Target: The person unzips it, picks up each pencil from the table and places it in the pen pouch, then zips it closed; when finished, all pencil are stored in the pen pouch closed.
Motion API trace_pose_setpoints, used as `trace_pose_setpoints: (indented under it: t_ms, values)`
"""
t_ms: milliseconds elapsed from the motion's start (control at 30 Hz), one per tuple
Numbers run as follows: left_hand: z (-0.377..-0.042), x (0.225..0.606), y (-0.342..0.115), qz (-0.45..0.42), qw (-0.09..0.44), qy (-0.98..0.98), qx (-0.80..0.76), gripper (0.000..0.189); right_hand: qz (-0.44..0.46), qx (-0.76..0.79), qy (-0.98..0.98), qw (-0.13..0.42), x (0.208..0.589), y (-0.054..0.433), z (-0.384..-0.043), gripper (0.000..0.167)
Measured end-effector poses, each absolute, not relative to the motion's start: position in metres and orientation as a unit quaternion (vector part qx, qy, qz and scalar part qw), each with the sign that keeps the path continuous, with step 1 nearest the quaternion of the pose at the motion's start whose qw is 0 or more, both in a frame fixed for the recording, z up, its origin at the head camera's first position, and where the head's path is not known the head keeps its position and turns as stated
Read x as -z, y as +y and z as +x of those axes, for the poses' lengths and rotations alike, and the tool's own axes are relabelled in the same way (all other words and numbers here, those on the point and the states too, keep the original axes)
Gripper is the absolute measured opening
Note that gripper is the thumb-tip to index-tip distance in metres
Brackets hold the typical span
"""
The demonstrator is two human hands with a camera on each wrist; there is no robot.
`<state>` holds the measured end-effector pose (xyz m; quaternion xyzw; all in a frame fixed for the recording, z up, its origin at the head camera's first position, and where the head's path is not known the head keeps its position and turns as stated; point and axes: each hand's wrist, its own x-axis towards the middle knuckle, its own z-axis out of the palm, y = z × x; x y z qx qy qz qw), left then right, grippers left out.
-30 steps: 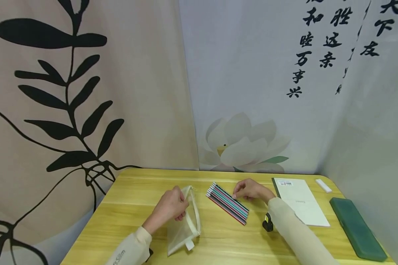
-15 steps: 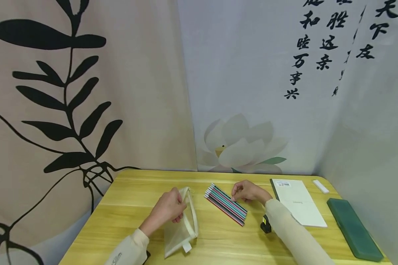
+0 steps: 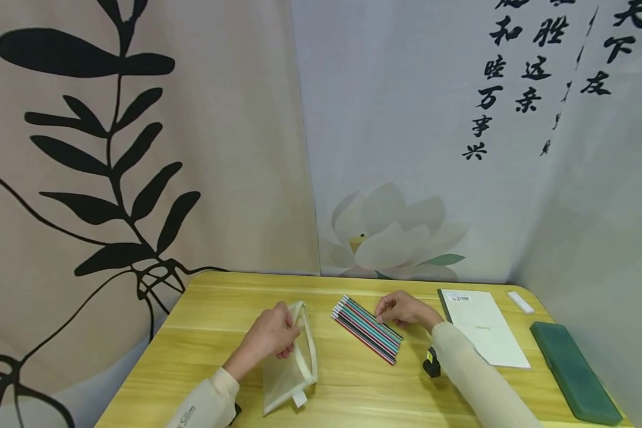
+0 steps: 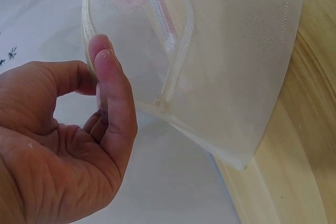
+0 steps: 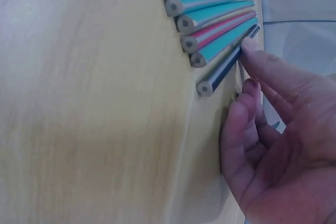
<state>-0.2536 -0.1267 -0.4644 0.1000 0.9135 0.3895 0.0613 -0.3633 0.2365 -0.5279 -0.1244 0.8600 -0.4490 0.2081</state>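
A cream mesh zip pouch (image 3: 286, 383) hangs from my left hand (image 3: 270, 333), its lower part near the tabletop. In the left wrist view, thumb and fingertips pinch the upper rim of the pouch (image 4: 231, 66), and its zip shows along the opening. Several pencils (image 3: 361, 331) in black, red and teal lie side by side on the table, right of the pouch. My right hand (image 3: 406, 310) is at their right edge. Seen from the right wrist, its thumb and index finger pinch the outermost black pencil (image 5: 223, 73), which lies slightly apart from the row. The other fingers curl beside it.
To the right lies a white notebook (image 3: 492, 333) with a dark spine, partly behind the right sleeve. A white eraser-like block (image 3: 521, 302) and a dark green case (image 3: 575, 371) are farther right. A printed curtain (image 3: 235, 148) rises behind the wooden table (image 3: 192, 339).
The left hand and pouch have shifted very slightly left. My right hand stays at the black pencil; the view has swayed a little.
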Motion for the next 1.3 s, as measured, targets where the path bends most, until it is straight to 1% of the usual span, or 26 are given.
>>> trace_pose_setpoints:
  t_ms: [267,533,767,1000,1300]
  values:
    - [-0.2539,0.4659,-0.1272,0.095,0.066,0.915,-0.386,0.009,-0.142,0.463,0.851,0.201,0.5318,0.2394,-0.3606,0.018]
    - [-0.2546,0.4669,-0.1271,0.09,0.07,0.917,-0.382,0.009,-0.151,0.464,0.852,0.19,0.5327,0.2393,-0.3587,0.029]
    - [-0.2537,0.4655,-0.1251,0.089,0.079,0.915,-0.386,0.009,-0.152,0.458,0.854,0.196,0.5306,0.2427,-0.3578,0.028]
    - [-0.254,0.465,-0.1247,0.087,0.083,0.913,-0.39,0.01,-0.165,0.445,0.859,0.192,0.5305,0.244,-0.3583,0.038]
    - [-0.2555,0.4668,-0.1259,0.091,0.084,0.914,-0.387,0.01,-0.172,0.425,0.87,0.182,0.528,0.2416,-0.357,0.037]
